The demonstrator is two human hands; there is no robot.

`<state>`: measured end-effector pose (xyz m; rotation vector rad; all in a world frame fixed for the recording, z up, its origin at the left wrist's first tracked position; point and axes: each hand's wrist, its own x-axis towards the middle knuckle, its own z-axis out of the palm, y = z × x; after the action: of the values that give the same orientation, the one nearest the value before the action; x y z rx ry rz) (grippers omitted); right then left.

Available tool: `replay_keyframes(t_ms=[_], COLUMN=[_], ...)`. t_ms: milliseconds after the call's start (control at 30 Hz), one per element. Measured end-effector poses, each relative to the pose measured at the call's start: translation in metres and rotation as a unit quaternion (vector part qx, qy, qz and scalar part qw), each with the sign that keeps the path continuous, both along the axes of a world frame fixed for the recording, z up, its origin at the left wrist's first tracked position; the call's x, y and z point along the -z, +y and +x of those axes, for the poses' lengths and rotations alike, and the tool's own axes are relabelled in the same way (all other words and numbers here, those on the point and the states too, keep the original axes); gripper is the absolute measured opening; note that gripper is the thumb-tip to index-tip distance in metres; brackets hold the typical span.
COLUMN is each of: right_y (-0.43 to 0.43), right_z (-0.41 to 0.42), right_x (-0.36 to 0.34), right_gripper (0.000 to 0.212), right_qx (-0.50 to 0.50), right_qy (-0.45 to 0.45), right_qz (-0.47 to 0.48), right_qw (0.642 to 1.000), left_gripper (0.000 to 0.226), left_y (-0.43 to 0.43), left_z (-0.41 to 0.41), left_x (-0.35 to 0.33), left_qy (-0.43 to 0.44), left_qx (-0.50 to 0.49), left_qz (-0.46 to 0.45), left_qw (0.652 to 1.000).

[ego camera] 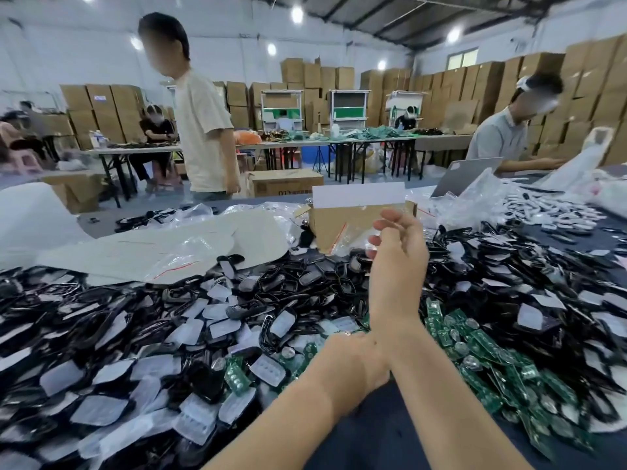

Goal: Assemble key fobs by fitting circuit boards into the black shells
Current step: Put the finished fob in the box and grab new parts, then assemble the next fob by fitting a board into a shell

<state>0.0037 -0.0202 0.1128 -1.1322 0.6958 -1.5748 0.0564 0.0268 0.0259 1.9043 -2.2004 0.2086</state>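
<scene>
Stage, by our judgement: between pieces, no part seen in hand. Item, right hand (397, 247) raised over the heap, fingers (375, 239) loosely curled and empty; left hand (353, 366) against the right forearm, fingers hidden, grip untold. Stock: black shells (288, 290) heaped across the tabletop (380, 432), circuit boards (481, 347) just right of the forearm. Next move calls for one of each. Room: bare patch nearest us; cardboard box (336, 225) beyond.
</scene>
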Motion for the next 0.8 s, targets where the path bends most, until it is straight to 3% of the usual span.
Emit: replay_keyframes(t_ms=[67, 200, 333, 500, 600, 700, 733, 800], right_y=[-0.013, -0.042, -0.071, -0.098, -0.107, -0.109, -0.108, -0.108], right_z=[-0.006, -0.005, 0.008, 0.027, 0.039, 0.047, 0.048, 0.048], right_x=[-0.001, 0.012, 0.051, 0.090, 0.097, 0.103, 0.105, 0.106], right_gripper=[0.029, 0.027, 0.022, 0.029, 0.041, 0.036, 0.033, 0.030], right_qx=[0.016, 0.020, 0.011, -0.011, -0.015, -0.012, -0.011, -0.012], right_qy=[0.019, 0.071, 0.249, 0.496, 0.616, 0.712, 0.730, 0.730], right_qz=[-0.011, 0.027, 0.073, 0.025, -0.012, -0.056, -0.066, -0.063], right_qw=[1.000, 0.997, 0.966, 0.868, 0.788, 0.700, 0.680, 0.681], left_gripper=[0.024, 0.027, 0.027, 0.024, 0.017, 0.011, 0.013, 0.017], left_y=[0.002, 0.017, 0.025, 0.034, 0.035, 0.037, 0.038, 0.042], left_z=[0.012, 0.031, 0.052, 0.069, 0.073, 0.077, 0.078, 0.080], left_x=[0.008, 0.006, 0.011, 0.019, 0.020, 0.022, 0.022, 0.023], left_qy=[0.041, 0.171, 0.259, 0.342, 0.390, 0.411, 0.425, 0.481], left_qx=[-0.021, -0.057, -0.100, -0.129, -0.140, -0.144, -0.147, -0.148], left_qz=[0.004, 0.008, -0.008, -0.034, -0.053, -0.067, -0.073, -0.090], left_qw=[0.999, 0.984, 0.961, 0.930, 0.908, 0.898, 0.890, 0.860])
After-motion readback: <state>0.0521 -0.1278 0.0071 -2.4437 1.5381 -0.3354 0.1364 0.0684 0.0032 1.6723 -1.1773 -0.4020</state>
